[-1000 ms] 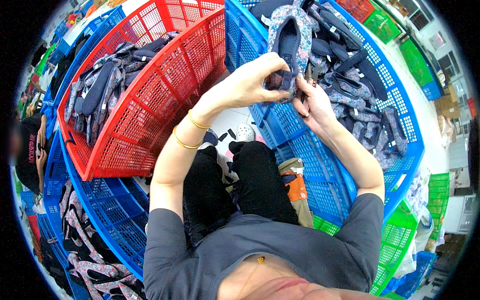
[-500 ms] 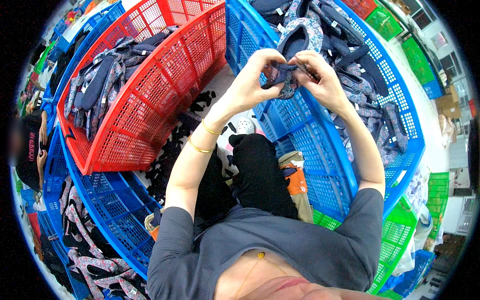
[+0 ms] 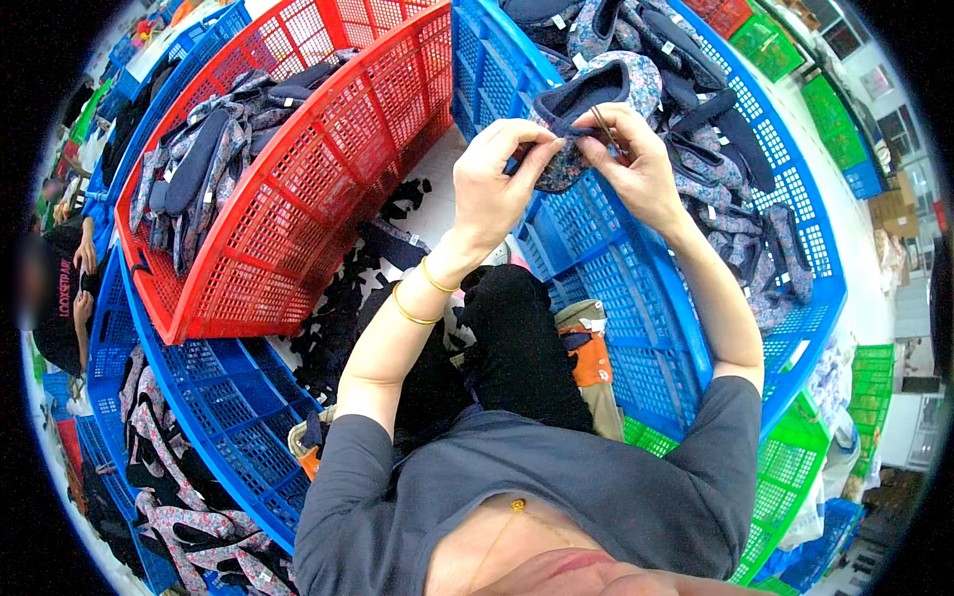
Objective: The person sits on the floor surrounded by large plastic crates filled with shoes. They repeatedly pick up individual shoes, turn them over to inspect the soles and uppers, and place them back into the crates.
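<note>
A floral fabric slipper (image 3: 606,84) with a dark navy lining is held up over the near rim of the blue basket on the right. My left hand (image 3: 502,179) is closed, its thumb and fingers pinching the slipper's near edge. On the other side, my right hand (image 3: 636,164) is closed too, with thumb and forefinger at the same edge. A thin dark metal tool (image 3: 604,129), looking like thread snips, sticks up from between the right fingers. Its lower part is hidden in the hand.
The blue basket (image 3: 616,288) at right holds many similar slippers (image 3: 715,184). A red basket (image 3: 268,219) of slippers stands at left, above blue baskets (image 3: 229,397). Dark scraps (image 3: 328,328) lie on the floor by my legs. Another person (image 3: 65,288) is at far left.
The slipper has been turned so its opening and floral side show more. My left hand has shifted slightly left and down, its fingers now pinched closer together.
</note>
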The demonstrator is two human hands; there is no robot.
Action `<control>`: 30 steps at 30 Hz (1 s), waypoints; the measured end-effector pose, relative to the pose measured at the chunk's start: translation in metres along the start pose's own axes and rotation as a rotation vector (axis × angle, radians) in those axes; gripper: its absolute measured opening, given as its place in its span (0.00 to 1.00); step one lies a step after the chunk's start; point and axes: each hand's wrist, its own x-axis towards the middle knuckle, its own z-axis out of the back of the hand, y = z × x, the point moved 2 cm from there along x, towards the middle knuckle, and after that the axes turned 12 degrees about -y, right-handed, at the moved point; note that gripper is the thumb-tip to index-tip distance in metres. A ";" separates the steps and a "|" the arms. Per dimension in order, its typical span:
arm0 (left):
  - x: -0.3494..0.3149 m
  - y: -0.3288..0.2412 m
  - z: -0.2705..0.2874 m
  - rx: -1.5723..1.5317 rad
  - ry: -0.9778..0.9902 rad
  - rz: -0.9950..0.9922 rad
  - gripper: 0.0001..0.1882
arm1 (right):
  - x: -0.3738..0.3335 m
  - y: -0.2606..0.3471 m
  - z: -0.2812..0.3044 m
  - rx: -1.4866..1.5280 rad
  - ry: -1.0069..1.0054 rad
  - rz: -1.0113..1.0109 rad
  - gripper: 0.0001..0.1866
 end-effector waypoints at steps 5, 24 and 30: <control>-0.007 0.005 0.006 -0.250 0.086 0.251 0.04 | -0.002 -0.003 0.001 0.093 0.002 -0.011 0.08; 0.008 0.000 0.009 -0.249 0.353 0.779 0.12 | -0.004 -0.003 0.000 0.013 -0.018 -0.004 0.10; 0.003 0.002 0.012 -0.444 0.337 0.824 0.13 | 0.003 0.012 0.017 -0.136 -0.075 0.080 0.15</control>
